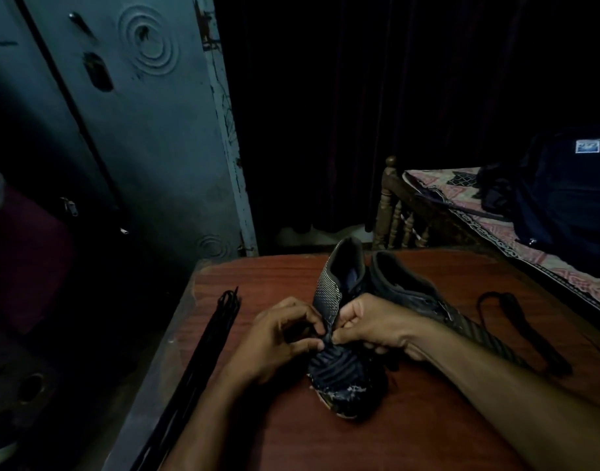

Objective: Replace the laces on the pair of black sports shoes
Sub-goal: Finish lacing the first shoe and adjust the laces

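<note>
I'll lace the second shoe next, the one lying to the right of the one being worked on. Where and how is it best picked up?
Probably by the heel collar of the second shoe, coming from above and the far side. Its opening faces up and stands clear, so fingers can hook inside the rim. Its toe end runs under the right hand and forearm, so that end is blocked.

White label patch (588, 146) on dark backpack (560, 198), its print too blurred to read
</note>
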Demonstrator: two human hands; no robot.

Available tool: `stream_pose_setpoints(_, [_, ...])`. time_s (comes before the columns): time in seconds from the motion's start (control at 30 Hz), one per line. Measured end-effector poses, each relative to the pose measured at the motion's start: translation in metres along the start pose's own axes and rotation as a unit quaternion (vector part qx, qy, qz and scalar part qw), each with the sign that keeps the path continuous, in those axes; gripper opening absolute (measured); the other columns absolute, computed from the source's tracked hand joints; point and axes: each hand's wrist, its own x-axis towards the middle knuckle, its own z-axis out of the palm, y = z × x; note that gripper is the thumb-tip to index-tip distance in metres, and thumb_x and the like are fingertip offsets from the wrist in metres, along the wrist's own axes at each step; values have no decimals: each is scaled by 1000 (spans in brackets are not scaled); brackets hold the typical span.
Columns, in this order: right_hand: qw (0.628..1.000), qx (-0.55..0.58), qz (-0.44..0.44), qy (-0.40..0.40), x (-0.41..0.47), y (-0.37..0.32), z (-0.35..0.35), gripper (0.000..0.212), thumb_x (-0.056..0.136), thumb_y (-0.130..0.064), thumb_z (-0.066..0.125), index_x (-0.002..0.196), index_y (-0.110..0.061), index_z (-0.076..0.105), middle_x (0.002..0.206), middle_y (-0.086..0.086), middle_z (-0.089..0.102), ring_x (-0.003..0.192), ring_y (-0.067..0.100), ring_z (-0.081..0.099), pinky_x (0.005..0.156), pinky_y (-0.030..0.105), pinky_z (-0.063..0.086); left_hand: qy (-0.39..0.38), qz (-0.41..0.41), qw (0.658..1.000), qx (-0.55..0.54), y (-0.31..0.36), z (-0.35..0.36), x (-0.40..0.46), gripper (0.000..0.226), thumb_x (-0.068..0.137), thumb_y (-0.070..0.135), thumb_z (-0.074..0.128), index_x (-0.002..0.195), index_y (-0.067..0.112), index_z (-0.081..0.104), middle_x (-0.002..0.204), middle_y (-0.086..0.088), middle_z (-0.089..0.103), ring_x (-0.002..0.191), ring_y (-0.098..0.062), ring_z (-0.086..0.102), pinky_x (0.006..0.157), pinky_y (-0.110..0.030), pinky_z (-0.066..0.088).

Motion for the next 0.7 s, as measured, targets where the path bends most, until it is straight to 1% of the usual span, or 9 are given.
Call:
stream_pose_setpoints(0.07, [999,29,-13,15,-2,5,2,9,92,-20,70,94,-11,73,54,-9,45,44,2,38,42,18,28,1,12,1000,13,1,0,0,16,82,16,86,93,23,76,105,4,67,106,-20,67,96,-30,54])
stream_pose_setpoints(0.13, [997,50,-39,37,-6,9,7,9,92,-15,70,88,-8,70,53,-5,44,43,5,37,41,20,27,7,20,999,29,3,2,-1,16,81,13,86,91,22,77,103,5,67,103,-18,68,93,-26,53])
stream_pose_setpoints(0.27, [987,-45,-115,106,-12,9,14,17,89,-17,73,73,-19,67,55,-10,51,48,-1,41,52,17,33,22,27,998,52,6,6,-1,15,79,12,81,83,25,76,98,6,66,96,-19,68,85,-37,57])
stream_pose_setpoints(0.33, [980,-79,-131,124,-16,9,13,12,88,-20,74,77,-20,70,56,-13,55,49,-3,46,54,12,34,28,34,997,67,7,9,-1,14,78,15,79,81,28,74,95,7,65,92,-19,67,81,-37,56])
stream_pose_setpoints(0.4, [983,-56,-127,123,-22,10,12,5,87,-20,78,86,-18,74,57,-14,59,47,-3,50,51,12,38,29,44,995,89,8,11,-1,12,78,21,76,81,31,71,94,8,62,90,-17,64,79,-35,54])
stream_pose_setpoints(0.47, [986,-26,-113,122,-28,11,13,11,84,-19,81,93,-19,75,61,-13,62,49,-3,51,51,14,42,29,57,991,118,9,12,-1,9,79,26,74,84,31,68,95,10,60,91,-15,62,79,-37,53])
stream_pose_setpoints(0.53, [985,-42,-99,133,-31,11,15,15,84,-18,81,97,-22,75,56,-21,60,49,-6,51,52,10,39,24,60,989,137,9,13,-1,8,82,30,72,88,31,66,97,11,59,93,-14,61,79,-42,53])
stream_pose_setpoints(0.67, [981,-103,-81,145,-29,6,15,3,90,-19,73,91,-20,76,46,-20,54,47,-8,49,50,9,36,1,64,982,177,6,12,-2,15,86,35,70,100,36,67,103,15,59,99,-10,60,82,-44,53])
stream_pose_setpoints(0.7, [981,-108,-79,140,-29,4,15,5,92,-18,71,89,-17,75,44,-22,53,46,-8,49,49,9,35,-5,65,981,184,5,11,-2,16,86,37,69,102,37,68,104,16,60,100,-9,60,83,-44,53])
